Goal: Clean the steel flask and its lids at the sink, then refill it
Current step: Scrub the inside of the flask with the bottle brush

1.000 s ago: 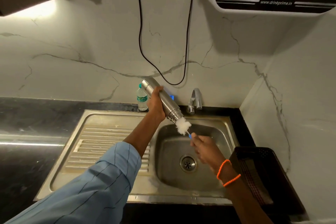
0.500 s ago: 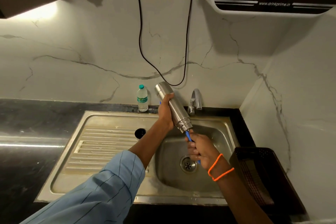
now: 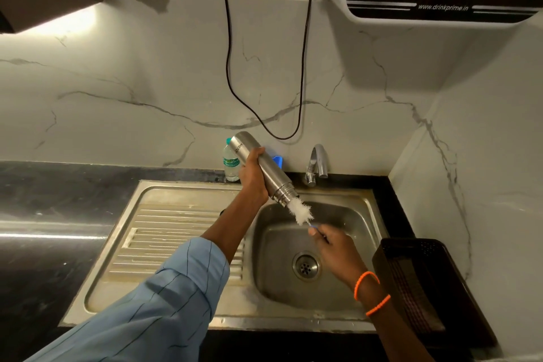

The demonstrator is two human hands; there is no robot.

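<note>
Sink (image 3: 176,194) | left hand (image 3: 252,176) grips flask (image 3: 261,167) | right hand (image 3: 335,247) pinches brush (image 3: 301,211)

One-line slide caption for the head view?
Left hand tilts steel flask over sink; right hand holds white bottle brush at its mouth.

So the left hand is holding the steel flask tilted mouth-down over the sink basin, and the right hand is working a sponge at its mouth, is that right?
Not quite: the head view shows a white bottle brush, not a sponge, at the steel flask mouth. The left hand does hold it tilted over the sink basin, and the right hand works the brush.
</note>
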